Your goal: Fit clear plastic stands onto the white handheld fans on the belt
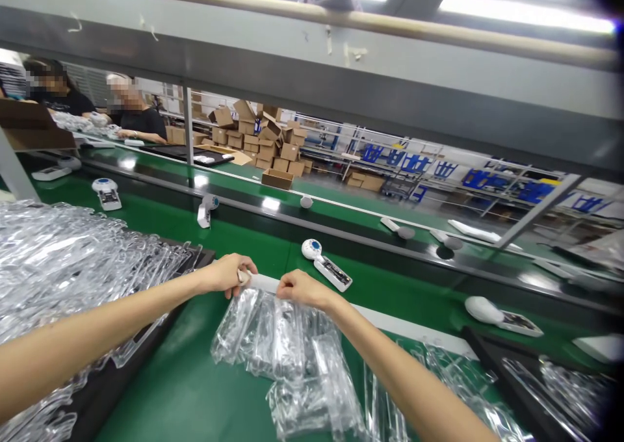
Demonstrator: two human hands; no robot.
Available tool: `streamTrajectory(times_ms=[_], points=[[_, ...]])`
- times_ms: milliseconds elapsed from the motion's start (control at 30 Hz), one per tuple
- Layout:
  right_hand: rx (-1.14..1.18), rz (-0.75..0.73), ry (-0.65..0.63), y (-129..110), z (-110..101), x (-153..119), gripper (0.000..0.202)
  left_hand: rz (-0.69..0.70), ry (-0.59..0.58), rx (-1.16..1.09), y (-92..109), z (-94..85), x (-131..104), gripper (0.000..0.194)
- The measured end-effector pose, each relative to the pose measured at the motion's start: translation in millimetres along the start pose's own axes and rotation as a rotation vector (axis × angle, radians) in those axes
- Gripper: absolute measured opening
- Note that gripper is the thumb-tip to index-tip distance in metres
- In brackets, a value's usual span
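My left hand (233,275) is at the white strip (266,283) along the belt, its fingers curled in; something pale shows at the fingers, and what they pinch is too small to make out. A short way to its right, my right hand (303,288) is closed above the clear plastic bags (287,338); any thing between its fingers is hidden. These bags lie in a loose row on the green work surface (195,370), with a further bunch in front. Just beyond the hands, a white device (333,272) with a round head and blue disc rests on the belt.
At left, clear plastic parts (63,260) are heaped on a black tray (121,383). More clear parts (453,383) lie at right beside another black tray (492,364). Several white devices dot the green belt (263,247). A shelf beam (292,65) crosses overhead; two people sit far left.
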State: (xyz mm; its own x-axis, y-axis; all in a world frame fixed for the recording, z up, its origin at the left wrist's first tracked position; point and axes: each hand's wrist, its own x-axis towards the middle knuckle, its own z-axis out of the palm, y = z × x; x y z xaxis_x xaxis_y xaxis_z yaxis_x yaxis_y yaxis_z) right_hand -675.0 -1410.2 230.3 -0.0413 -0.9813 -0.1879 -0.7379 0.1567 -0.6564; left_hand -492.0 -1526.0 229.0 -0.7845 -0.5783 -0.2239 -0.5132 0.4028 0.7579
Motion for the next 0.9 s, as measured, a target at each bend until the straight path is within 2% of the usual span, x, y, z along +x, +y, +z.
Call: streamTrajectory(times_ms=[100,200,267,367,467,600,767,900], points=[[0.031,-0.062,0.009,-21.3,-12.5,-7.3,0.011,0.017,-0.016,0.095,4.8,-11.1,-10.2,0.030],[0.043,-0.119,0.033,-49.6,-27.4,-21.8,0.012,0.133,0.055,0.258,14.3,-24.2,-25.4,0.022],[0.058,-0.180,0.075,-68.0,-32.9,-32.3,0.014,0.199,0.097,0.258,22.8,-33.0,-39.1,0.021],[0.023,-0.286,0.162,-88.6,-31.6,-41.6,0.016,0.267,0.168,0.250,33.2,-45.9,-59.7,0.022],[-0.045,-0.356,0.212,-100.4,-24.7,-40.0,0.017,0.324,0.281,0.308,36.4,-57.9,-72.1,0.025],[-0.063,-0.372,0.220,-110.5,-17.8,-29.7,0.017,0.276,0.358,0.316,32.5,-68.4,-76.1,0.027],[-0.048,-0.422,0.197,-121.9,-10.8,-21.7,0.016,0.205,0.272,0.205,21.3,-70.7,-81.0,0.025],[-0.094,-0.453,0.169,-129.2,-8.0,-17.2,0.015,0.171,0.281,0.187,20.9,-76.7,-85.7,0.023]])
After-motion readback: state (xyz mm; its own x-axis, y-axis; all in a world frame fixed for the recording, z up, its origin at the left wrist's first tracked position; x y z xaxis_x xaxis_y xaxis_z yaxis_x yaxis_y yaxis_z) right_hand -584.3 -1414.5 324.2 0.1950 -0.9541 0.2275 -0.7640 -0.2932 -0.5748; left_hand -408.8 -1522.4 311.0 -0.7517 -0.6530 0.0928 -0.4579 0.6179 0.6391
